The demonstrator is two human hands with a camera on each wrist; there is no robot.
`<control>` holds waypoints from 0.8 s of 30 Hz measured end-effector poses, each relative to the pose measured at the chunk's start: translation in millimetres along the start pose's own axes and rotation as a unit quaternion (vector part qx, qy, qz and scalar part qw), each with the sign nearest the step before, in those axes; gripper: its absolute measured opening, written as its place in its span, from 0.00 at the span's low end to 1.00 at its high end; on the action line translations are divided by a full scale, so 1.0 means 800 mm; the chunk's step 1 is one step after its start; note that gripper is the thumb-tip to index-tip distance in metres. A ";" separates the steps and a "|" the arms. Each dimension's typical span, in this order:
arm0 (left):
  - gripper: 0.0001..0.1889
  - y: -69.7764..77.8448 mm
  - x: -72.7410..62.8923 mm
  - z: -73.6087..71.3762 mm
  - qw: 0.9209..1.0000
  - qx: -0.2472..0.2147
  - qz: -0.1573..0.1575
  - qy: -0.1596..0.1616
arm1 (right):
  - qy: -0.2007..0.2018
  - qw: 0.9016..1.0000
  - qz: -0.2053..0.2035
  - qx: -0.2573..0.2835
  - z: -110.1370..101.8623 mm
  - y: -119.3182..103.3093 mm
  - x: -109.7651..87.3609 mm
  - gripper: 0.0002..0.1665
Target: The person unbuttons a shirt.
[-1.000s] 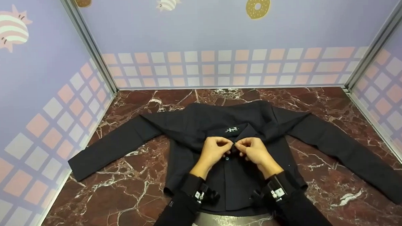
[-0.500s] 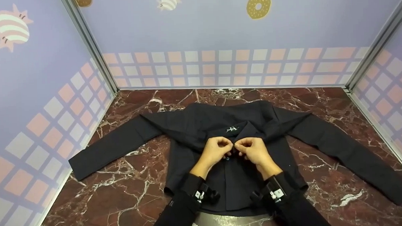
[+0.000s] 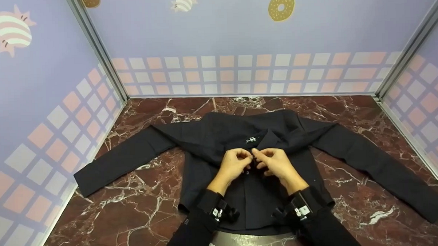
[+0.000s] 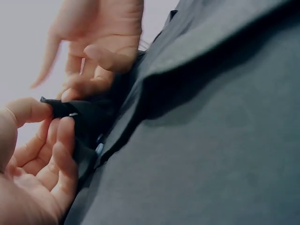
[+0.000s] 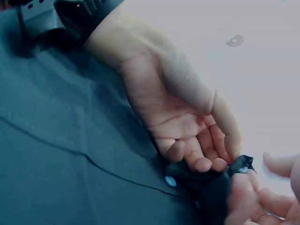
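A black collared shirt (image 3: 197, 178) lies spread out, its sleeves stretched to both sides and a pale label (image 3: 251, 139) showing inside the neck. My left hand (image 3: 232, 165) pinches the front edge near the collar between thumb and fingers. Facing it, my right hand (image 3: 278, 164) has its thumb lifted away from the cloth, while its bent fingers touch the fabric by the pinched edge. One pale button (image 4: 99, 148) shows below my left fingers in the left wrist view. In the right wrist view, a small light button (image 5: 243, 169) sits at the gathered edge, partly covered.
Underneath is a dark red marbled tabletop (image 3: 131, 217). Patterned lilac panels stand at the back (image 3: 230, 31), left (image 3: 32, 89) and right (image 3: 433, 51), joined by metal corner posts. Each wrist wears a black strap with a small device.
My right thumb has risen from the pinched edge, where both hands' fingertips met before. The collar flap beside it has shifted slightly. My left hand stays almost in place.
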State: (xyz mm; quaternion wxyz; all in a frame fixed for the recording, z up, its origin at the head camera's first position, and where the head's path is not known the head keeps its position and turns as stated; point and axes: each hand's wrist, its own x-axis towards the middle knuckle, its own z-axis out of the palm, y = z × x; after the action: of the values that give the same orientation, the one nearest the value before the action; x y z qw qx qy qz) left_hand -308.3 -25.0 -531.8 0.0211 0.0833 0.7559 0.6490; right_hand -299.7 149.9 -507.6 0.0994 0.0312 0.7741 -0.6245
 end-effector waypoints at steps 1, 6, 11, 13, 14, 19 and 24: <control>0.02 0.001 0.000 0.001 1.000 0.012 0.010 0.006 | 0.003 1.000 -0.006 -0.012 0.001 -0.001 -0.001 0.19; 0.02 0.003 -0.001 0.000 0.999 0.031 0.029 0.010 | 0.027 0.997 -0.049 -0.047 0.007 -0.002 -0.002 0.10; 0.03 0.002 -0.001 -0.002 1.000 0.006 0.012 -0.010 | 0.027 0.995 -0.075 -0.060 0.006 -0.001 -0.002 0.07; 0.04 0.001 -0.001 -0.004 1.000 -0.003 0.007 -0.015 | 0.025 0.994 -0.081 -0.062 0.005 -0.001 -0.002 0.07; 0.04 0.002 -0.001 -0.004 1.000 -0.006 0.005 -0.017 | 0.025 0.994 -0.084 -0.062 0.004 0.000 -0.001 0.07; 0.05 0.004 0.001 -0.007 1.000 -0.006 0.023 -0.014 | 0.039 0.992 -0.101 -0.063 0.001 0.000 0.001 0.07; 0.05 0.010 0.005 -0.016 0.996 -0.058 0.042 0.055 | 0.079 0.991 -0.109 -0.016 -0.006 -0.005 0.003 0.07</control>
State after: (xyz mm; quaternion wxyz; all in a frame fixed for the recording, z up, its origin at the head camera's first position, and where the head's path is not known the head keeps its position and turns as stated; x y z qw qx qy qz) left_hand -313.5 -35.6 -521.5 -0.0427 0.0774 0.7129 0.6957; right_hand -303.5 153.5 -503.5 -0.0304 -0.0053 0.7885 -0.6143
